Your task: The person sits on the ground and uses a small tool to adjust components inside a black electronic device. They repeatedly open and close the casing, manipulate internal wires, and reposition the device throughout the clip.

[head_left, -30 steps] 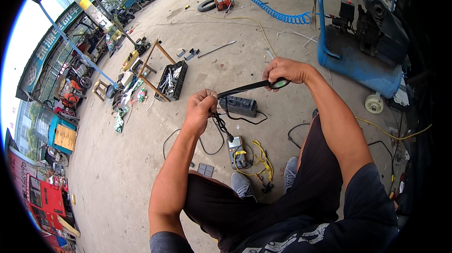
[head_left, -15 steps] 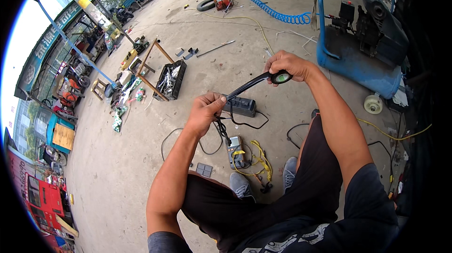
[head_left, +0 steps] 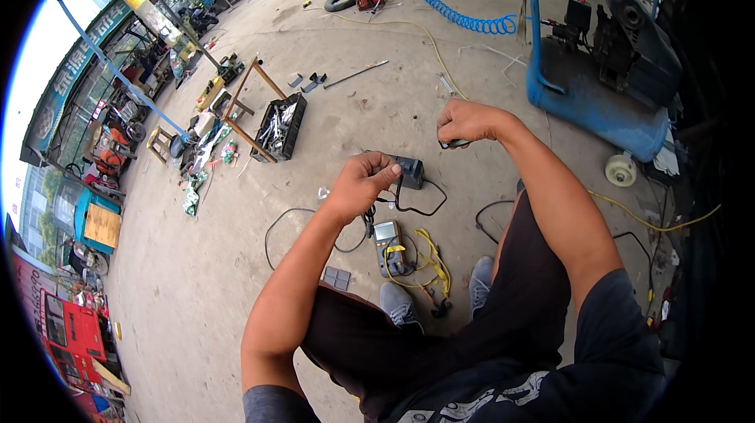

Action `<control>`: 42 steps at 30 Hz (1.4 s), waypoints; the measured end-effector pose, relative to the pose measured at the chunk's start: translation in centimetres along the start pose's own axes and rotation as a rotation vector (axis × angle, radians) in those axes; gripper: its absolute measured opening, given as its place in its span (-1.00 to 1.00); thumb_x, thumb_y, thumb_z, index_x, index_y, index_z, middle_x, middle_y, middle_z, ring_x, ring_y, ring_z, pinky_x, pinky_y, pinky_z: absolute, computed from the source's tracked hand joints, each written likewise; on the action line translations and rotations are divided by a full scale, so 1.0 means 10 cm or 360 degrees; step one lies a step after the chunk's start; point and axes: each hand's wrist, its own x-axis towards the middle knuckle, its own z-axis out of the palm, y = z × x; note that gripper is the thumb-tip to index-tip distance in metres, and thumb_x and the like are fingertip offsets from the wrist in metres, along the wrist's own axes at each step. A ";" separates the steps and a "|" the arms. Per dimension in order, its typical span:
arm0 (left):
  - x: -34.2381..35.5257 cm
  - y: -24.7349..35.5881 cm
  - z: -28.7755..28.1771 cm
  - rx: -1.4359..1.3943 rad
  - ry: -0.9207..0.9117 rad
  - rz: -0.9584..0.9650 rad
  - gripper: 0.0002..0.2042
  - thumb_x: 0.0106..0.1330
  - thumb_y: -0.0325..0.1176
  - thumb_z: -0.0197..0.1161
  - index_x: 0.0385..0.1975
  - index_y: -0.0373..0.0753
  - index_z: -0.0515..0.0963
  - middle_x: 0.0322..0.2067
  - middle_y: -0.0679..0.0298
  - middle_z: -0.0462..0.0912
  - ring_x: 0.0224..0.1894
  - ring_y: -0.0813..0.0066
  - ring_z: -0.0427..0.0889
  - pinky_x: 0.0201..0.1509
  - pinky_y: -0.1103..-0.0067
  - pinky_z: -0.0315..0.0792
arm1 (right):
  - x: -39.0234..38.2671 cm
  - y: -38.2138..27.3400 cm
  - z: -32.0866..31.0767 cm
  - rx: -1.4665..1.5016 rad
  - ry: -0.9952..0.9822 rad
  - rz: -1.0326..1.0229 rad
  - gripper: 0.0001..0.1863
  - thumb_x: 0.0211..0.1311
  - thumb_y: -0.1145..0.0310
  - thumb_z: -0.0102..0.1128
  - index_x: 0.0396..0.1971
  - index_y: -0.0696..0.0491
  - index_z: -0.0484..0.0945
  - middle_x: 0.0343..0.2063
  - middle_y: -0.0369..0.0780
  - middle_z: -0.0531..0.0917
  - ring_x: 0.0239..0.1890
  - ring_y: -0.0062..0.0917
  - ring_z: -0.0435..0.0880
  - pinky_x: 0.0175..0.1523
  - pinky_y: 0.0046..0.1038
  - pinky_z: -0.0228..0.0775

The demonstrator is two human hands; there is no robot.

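My left hand (head_left: 363, 183) is closed, thumb against the fingers, on a black cable (head_left: 399, 196) whose loop hangs out beside the thumb. Just behind it is a black box-shaped power adapter (head_left: 410, 172), partly hidden by that hand. Off to the right my right hand (head_left: 474, 122) is curled around a roll of black electrical tape (head_left: 454, 144); only the roll's lower edge shows beneath the fingers. No tape strip can be seen spanning the gap between the hands. Below them, a multimeter (head_left: 388, 246) with yellow leads (head_left: 437, 258) lies on the ground by my shoes.
A blue air compressor (head_left: 586, 96) stands at the right, its coiled blue hose (head_left: 464, 20) running to the back. Left of centre sit a black crate of tools (head_left: 267, 140) and a wooden frame (head_left: 250, 100). A grey square tray (head_left: 337, 278) lies near my left knee.
The black tape stretched between my hands no longer shows. My right hand has turned over and dropped slightly, covering most of the roll. My left hand has moved slightly right.
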 end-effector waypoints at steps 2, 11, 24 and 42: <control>0.04 -0.01 0.10 0.0031 -0.0071 0.0047 -0.80 0.37 -0.29 0.24 -0.27 -0.34 0.56 -0.47 0.43 0.53 -0.41 0.70 0.39 -0.32 0.66 0.32 | 0.01 -0.03 0.12 -0.0040 -0.0121 -0.0015 -0.77 -0.10 0.33 0.17 -0.52 0.17 0.67 -0.61 -0.28 0.63 -0.54 -0.61 0.53 -0.41 -0.48 0.32; 0.11 -0.04 0.28 0.0097 -0.0025 0.0170 -0.81 0.38 -0.42 0.19 -0.12 -0.40 0.51 -0.35 0.30 0.62 -0.30 0.62 0.55 -0.16 0.62 0.45 | 0.01 -0.20 0.31 0.0014 -0.0352 -0.0218 -0.74 -0.08 0.33 0.16 -0.46 0.20 0.68 -0.56 -0.27 0.66 -0.48 -0.61 0.54 -0.35 -0.50 0.36; 0.04 0.15 0.35 0.0130 0.0166 -0.0027 -0.69 0.42 -0.32 0.14 0.01 -0.43 0.46 -0.60 0.34 0.54 -0.64 0.67 0.48 -0.59 0.67 0.31 | 0.02 -0.19 0.35 0.0261 -0.0339 -0.0369 -0.75 -0.05 0.31 0.21 -0.43 0.17 0.69 -0.58 -0.34 0.62 -0.50 -0.69 0.48 -0.40 -0.54 0.29; 0.06 0.08 0.31 -0.0350 0.0022 -0.0243 -0.78 0.36 -0.23 0.26 -0.37 -0.27 0.56 -0.67 0.38 0.51 -0.71 0.73 0.32 -0.69 0.73 0.08 | -0.03 -0.24 0.37 0.0259 -0.0307 -0.0423 -0.76 -0.09 0.32 0.24 -0.49 0.18 0.68 -0.62 -0.35 0.59 -0.53 -0.68 0.44 -0.43 -0.52 0.25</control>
